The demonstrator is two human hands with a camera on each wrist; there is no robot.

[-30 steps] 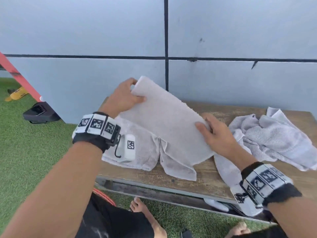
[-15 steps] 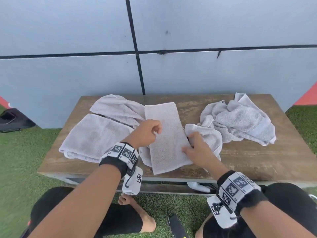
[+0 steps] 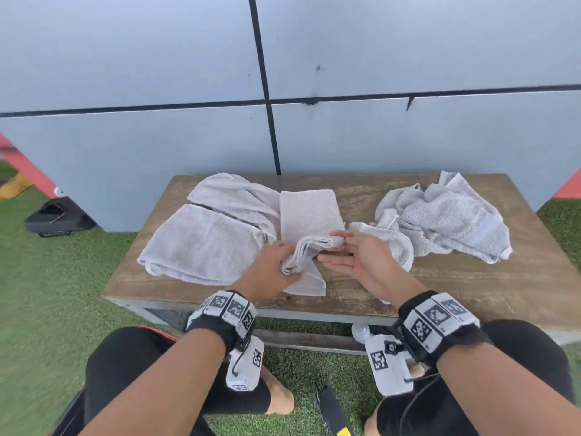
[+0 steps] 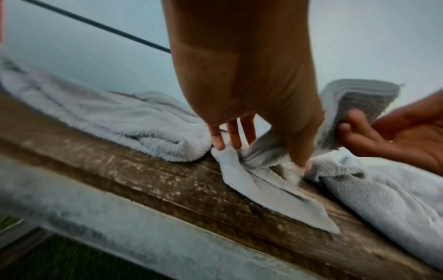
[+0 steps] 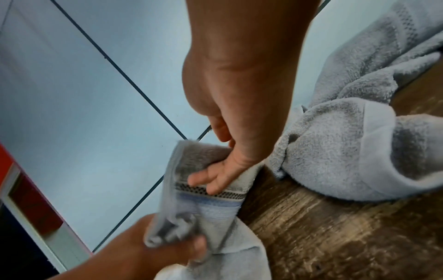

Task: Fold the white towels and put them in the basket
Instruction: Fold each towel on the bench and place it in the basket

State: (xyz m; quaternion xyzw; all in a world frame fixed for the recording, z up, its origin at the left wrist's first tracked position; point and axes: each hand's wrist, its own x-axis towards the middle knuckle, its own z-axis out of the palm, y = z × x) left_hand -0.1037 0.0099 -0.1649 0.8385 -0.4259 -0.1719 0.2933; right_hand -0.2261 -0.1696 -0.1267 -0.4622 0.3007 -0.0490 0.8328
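Note:
A narrow folded white towel (image 3: pixel 308 215) lies lengthwise on the middle of the wooden table (image 3: pixel 471 284). My left hand (image 3: pixel 287 265) grips its bunched near end (image 4: pixel 254 161), lifted and doubled back over the towel. My right hand (image 3: pixel 333 247) is palm up, its straight fingers (image 5: pixel 206 180) resting against the right side of the raised fold (image 5: pixel 203 199). A larger folded towel (image 3: pixel 204 243) lies to the left, with another (image 3: pixel 232 196) behind it. No basket is in view.
A crumpled pile of white towels (image 3: pixel 446 218) covers the table's right half, and one more towel (image 3: pixel 390 243) lies just behind my right hand. A grey panelled wall stands right behind the table. On the grass at left sits a black object (image 3: pixel 59 217). My knees are at the table's front edge.
A second ago both hands held the towel in the air; then it lay flat on the table. Now my left hand has lifted and bunched its near end, and my right hand has turned palm up.

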